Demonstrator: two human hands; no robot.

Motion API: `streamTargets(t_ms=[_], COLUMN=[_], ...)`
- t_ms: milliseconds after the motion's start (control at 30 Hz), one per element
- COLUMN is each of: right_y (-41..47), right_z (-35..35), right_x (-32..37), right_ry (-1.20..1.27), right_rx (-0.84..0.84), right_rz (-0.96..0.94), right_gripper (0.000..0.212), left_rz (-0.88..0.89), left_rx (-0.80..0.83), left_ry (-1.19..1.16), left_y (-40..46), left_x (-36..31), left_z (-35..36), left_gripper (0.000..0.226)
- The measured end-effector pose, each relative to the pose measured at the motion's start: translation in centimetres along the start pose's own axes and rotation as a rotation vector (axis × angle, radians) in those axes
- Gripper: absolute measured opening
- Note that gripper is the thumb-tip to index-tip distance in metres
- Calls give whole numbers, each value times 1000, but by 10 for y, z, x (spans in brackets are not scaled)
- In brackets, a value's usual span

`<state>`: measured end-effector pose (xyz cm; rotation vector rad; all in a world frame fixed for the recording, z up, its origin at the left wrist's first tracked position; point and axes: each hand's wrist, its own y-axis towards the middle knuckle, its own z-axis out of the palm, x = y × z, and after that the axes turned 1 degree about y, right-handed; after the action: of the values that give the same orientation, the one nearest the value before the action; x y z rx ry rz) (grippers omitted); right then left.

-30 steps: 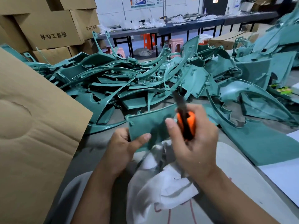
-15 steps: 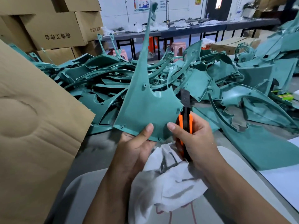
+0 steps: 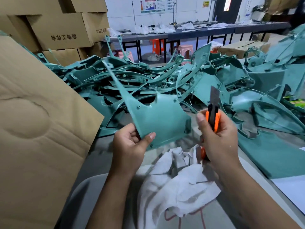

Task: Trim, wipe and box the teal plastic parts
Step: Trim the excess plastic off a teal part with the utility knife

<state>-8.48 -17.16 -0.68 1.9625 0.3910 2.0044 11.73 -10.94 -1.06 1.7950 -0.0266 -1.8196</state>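
Cardboard box flap just left of the left hand, which pinches the teal panel by its lower-left edge, thumb on front, panel tilted w/ its long tip up-left. Right hand grips orange utility knife, blade up, just right of panel, not touching. White rag lies below both hands; pile of teal parts on desk beyond them.

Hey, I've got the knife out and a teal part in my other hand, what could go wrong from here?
1. The knife blade is extended and bare, close to the left hand gripping the part; a slip could cut its thumb.
2. The part is pinched at one corner only, so it may twist under the blade.
3. The rag trails under the right hand and could snag.
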Motion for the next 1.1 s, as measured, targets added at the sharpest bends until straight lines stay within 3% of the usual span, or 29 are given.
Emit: streamTargets(t_ms=[100, 233, 367, 433, 500, 800, 1100], right_y=[5, 4, 2, 0, -3, -7, -11], right_z=[-1, 4, 8, 9, 13, 19, 21], right_x=[-5, -11, -9, -9, -9, -11, -7], right_ry=[-191, -410, -412, -405, -418, -489, -513], right_rx=[-28, 80, 162, 186, 239, 291, 305], right_rz=[-185, -439, -529, -536, -522, -498, -525], right_gripper=[39, 31, 27, 28, 28, 31, 33], left_rz=[74, 94, -2, -5, -3, -67, -53], left_rx=[-172, -285, -413, -498, -540, -528, -531], left_ry=[-45, -121, -142, -66, -44, -174, -211], left_y=[2, 16, 34, 38, 40, 37, 34], left_x=[1, -10, -21, -17, -13, -9, -14], left_z=[4, 24, 43, 49, 53, 65, 64], left_gripper=[26, 30, 9, 37, 46, 35, 40])
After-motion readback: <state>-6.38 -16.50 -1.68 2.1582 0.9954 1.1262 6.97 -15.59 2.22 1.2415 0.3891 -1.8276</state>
